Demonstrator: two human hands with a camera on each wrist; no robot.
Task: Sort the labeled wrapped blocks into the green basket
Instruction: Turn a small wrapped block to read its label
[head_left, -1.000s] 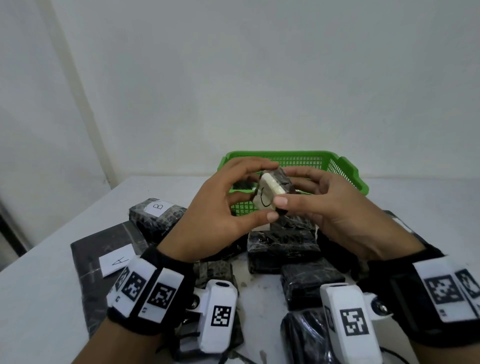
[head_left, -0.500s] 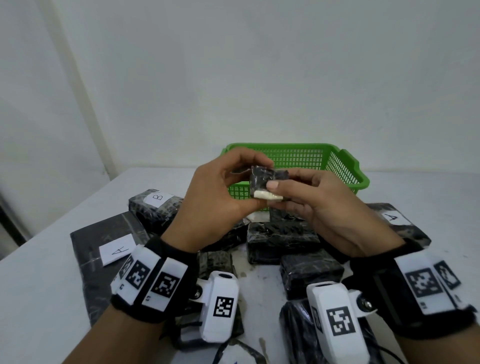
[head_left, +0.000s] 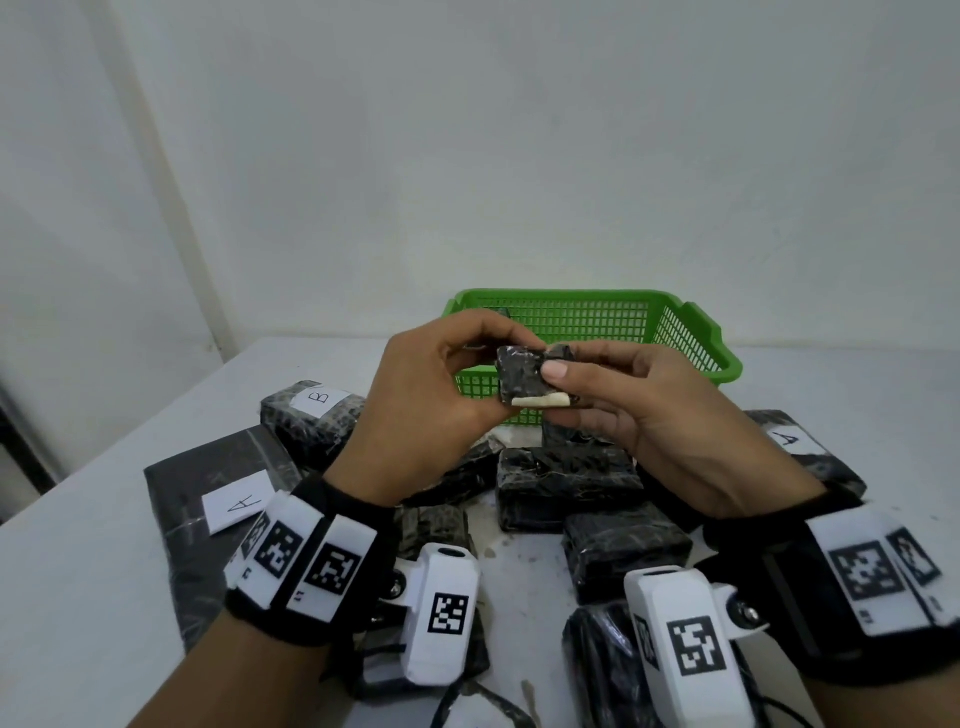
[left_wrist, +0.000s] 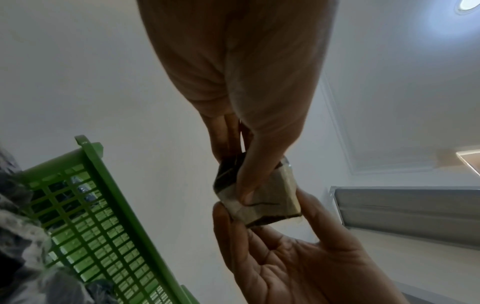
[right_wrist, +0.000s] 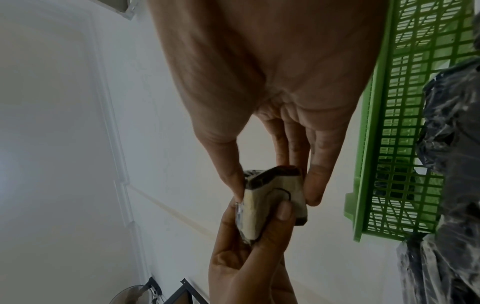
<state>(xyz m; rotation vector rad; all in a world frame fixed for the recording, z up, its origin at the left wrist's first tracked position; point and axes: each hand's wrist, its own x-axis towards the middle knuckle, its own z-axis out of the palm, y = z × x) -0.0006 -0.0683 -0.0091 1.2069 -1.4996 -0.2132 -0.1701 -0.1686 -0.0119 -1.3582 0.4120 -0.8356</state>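
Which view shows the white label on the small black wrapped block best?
Right wrist: the white label faces it, handwriting partly covered by a thumb. Left wrist shows it dimmer; head shows only its edge.

Small black wrapped block (head_left: 521, 376), white label underneath, before green basket (head_left: 691, 338)

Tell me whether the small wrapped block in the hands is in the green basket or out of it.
Out. Both the left hand and right hand pinch the small wrapped block in the air, in front of the green basket.
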